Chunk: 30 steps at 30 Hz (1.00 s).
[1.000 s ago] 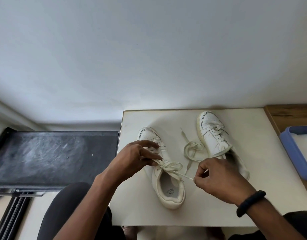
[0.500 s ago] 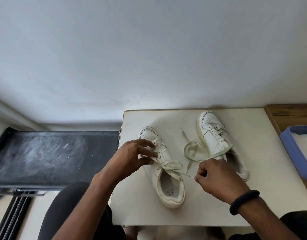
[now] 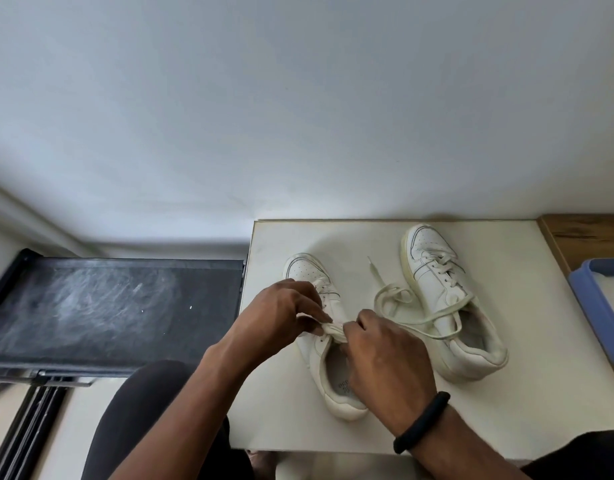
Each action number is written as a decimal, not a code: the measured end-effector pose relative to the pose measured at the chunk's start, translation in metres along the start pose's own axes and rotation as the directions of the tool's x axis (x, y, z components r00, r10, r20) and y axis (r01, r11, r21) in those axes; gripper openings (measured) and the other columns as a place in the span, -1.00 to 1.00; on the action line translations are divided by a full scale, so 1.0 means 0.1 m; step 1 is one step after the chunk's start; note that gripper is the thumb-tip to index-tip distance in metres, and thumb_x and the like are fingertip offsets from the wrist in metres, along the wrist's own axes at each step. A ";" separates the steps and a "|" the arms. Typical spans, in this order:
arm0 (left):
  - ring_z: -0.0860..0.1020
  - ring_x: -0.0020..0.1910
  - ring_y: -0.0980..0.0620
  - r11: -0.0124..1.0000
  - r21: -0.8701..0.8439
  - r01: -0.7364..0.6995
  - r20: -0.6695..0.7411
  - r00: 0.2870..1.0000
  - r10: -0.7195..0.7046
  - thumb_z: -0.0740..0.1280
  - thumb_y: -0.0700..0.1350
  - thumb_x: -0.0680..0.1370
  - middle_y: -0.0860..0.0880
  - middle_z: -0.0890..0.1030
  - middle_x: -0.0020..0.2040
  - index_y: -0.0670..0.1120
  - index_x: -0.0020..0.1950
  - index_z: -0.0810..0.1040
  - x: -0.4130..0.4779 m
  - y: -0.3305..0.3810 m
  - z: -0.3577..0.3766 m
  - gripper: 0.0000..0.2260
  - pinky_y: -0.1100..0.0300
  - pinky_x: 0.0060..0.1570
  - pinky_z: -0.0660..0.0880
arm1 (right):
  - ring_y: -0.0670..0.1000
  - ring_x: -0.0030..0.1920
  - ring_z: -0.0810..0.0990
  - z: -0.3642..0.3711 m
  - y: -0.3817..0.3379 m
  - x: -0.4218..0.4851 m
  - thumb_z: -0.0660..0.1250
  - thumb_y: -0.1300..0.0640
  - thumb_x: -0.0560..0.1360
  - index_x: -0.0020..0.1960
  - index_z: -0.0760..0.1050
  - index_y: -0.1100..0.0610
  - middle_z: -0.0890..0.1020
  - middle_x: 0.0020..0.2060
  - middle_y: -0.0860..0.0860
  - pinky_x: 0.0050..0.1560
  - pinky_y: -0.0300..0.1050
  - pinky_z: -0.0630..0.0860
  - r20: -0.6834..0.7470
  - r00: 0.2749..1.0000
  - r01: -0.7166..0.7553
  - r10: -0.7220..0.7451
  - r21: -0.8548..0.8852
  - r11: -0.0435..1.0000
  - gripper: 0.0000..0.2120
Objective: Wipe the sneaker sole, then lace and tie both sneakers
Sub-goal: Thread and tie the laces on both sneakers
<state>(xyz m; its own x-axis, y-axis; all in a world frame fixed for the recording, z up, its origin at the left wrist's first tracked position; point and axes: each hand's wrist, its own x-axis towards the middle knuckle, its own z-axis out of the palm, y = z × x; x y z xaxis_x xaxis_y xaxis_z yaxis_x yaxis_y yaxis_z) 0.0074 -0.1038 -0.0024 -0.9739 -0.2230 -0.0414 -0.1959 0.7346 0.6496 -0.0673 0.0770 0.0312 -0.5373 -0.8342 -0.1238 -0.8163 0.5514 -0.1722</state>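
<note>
My left hand point(image 3: 281, 311) and right hand point(image 3: 385, 355) meet over the left sneaker point(image 3: 307, 271), both pinching its lace point(image 3: 334, 329) at the tongue. The right sneaker point(image 3: 437, 278) lies just beside it on the table point(image 3: 523, 393), its slack lace point(image 3: 393, 296) trailing between them.

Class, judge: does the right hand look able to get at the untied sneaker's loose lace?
Probably yes: the loose lace lies uncovered just beyond the right hand, nothing between; but its fingers pinch the near sneaker's lace.
</note>
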 end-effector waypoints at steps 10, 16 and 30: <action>0.61 -0.14 0.20 0.992 0.053 0.116 -0.022 0.993 -0.115 0.57 -0.15 0.48 0.16 0.68 -0.04 0.09 -0.01 0.77 0.03 0.02 -0.03 -0.85 0.17 -0.11 0.57 | 0.09 -0.27 0.51 0.08 -0.14 -0.12 0.51 0.10 0.16 -0.46 0.55 0.05 0.52 -0.30 0.02 -0.32 0.02 0.45 0.035 0.999 0.006 -0.003 -0.066 0.998 -0.87; 0.64 -0.06 0.16 0.971 0.012 0.241 0.052 0.969 -0.241 0.55 -0.18 0.50 0.12 0.68 0.01 0.11 0.07 0.75 0.00 0.00 -0.10 -0.78 0.14 0.03 0.57 | 0.09 -0.43 0.53 0.04 -0.16 -0.01 0.52 0.04 0.26 -0.45 0.35 -0.02 0.52 -0.46 0.02 -0.17 0.08 0.43 0.202 0.979 0.042 -0.017 -0.121 0.992 -0.67; 0.72 -0.35 0.02 0.637 -0.307 0.707 0.165 0.698 -0.697 0.37 0.23 0.59 -0.05 0.73 -0.32 -0.18 -0.13 0.65 -0.06 0.23 -0.19 -0.55 0.21 -0.43 0.55 | -0.07 -0.05 0.63 -0.25 0.05 -0.06 0.32 -0.20 0.53 0.04 0.63 -0.08 0.66 -0.08 -0.12 -0.09 -0.18 0.51 0.120 0.990 -0.092 0.069 0.194 0.977 -0.76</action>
<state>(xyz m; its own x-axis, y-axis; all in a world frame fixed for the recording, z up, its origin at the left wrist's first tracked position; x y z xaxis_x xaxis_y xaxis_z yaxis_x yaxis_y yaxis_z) 0.0108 -0.0974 0.0269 -0.5626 -0.5620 -0.6063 -0.7786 0.1136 0.6171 -0.0733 0.0848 0.0554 -0.5635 -0.7869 -0.2514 -0.7068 0.6168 -0.3465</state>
